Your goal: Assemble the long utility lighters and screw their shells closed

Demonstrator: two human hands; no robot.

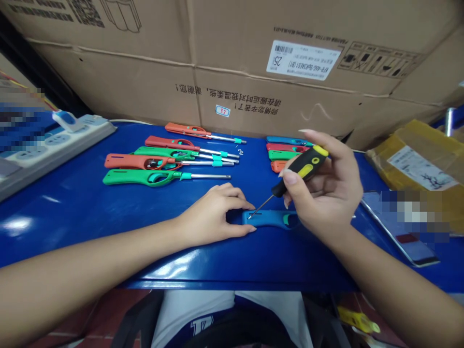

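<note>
Flat on the table lies a blue gas lighter (268, 219), its handle end pointing left. My left hand (217, 212) grips that end between thumb and fingers. In my right hand (326, 186) is a screwdriver (302, 166) with a black and yellow handle, held at a slant. Its thin shaft runs down to the left, and the tip meets the lighter's handle near the end. My right hand hides the lighter's far part. Beyond my left hand, several lighters, among them a green lighter (141, 177) and an orange lighter (137, 161), lie in a loose row.
Behind my right hand sits another group of lighters (281, 154). A large cardboard box (232, 63) stands along the back. At left is a white power strip (54, 145); at right, a phone (398, 232) and a taped yellow package (416, 164). The blue table (224, 270) ends just before me.
</note>
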